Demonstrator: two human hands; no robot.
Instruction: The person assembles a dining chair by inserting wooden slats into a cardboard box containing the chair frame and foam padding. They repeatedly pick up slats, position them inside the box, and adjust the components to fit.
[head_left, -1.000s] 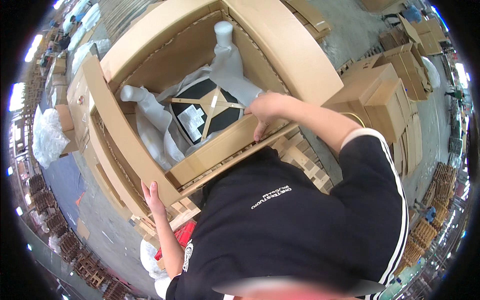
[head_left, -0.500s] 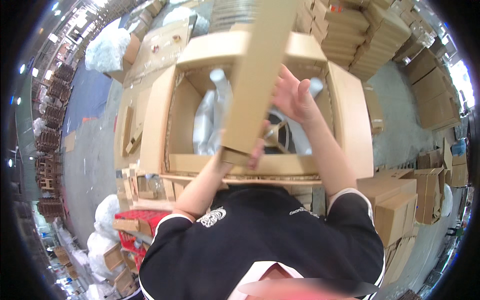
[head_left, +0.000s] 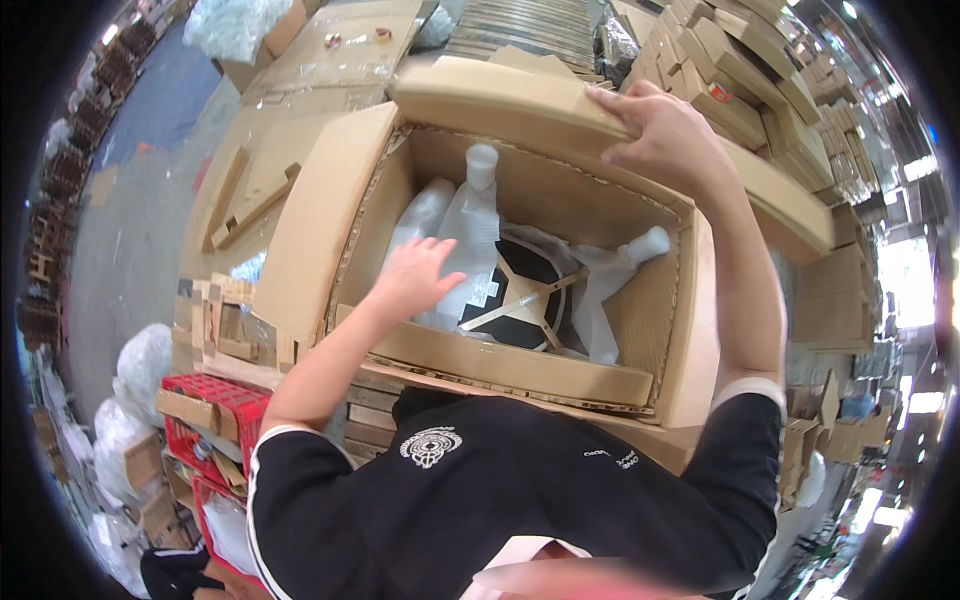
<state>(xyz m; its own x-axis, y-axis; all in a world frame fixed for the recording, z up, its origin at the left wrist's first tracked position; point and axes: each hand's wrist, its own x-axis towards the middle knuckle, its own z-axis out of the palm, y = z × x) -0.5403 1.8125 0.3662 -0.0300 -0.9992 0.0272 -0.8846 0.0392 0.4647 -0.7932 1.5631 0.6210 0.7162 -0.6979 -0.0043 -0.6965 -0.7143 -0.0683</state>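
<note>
My right hand (head_left: pixel 668 135) grips a long, narrow cardboard piece (head_left: pixel 510 95) along its upper edge. The piece lies slantwise over the far side of a big open carton (head_left: pixel 318 220) and sticks out past its right corner. Over the left part of the carton hovers my left hand (head_left: pixel 412 280), fingers spread and holding nothing. Beneath it are white foam-wrapped parts (head_left: pixel 470 215) with rounded ends. Another wrapped part (head_left: pixel 605 285) leans at the right, beside a round black base (head_left: pixel 520 275) crossed by pale strips. A cardboard strip (head_left: pixel 500 365) runs along the near inner wall.
Cardboard stacks (head_left: pixel 740 70) rise at the far right. Flat cardboard sheets (head_left: pixel 330 75) and two loose cardboard strips (head_left: pixel 250 210) lie to the left. Red crates (head_left: pixel 215 405) stand at the lower left, and a slatted wooden pallet (head_left: pixel 520 35) lies beyond the carton.
The long cardboard piece has swung from upright between my hands to lying across the carton's far side. My left hand has let go of it and moved left; my right hand now grips it.
</note>
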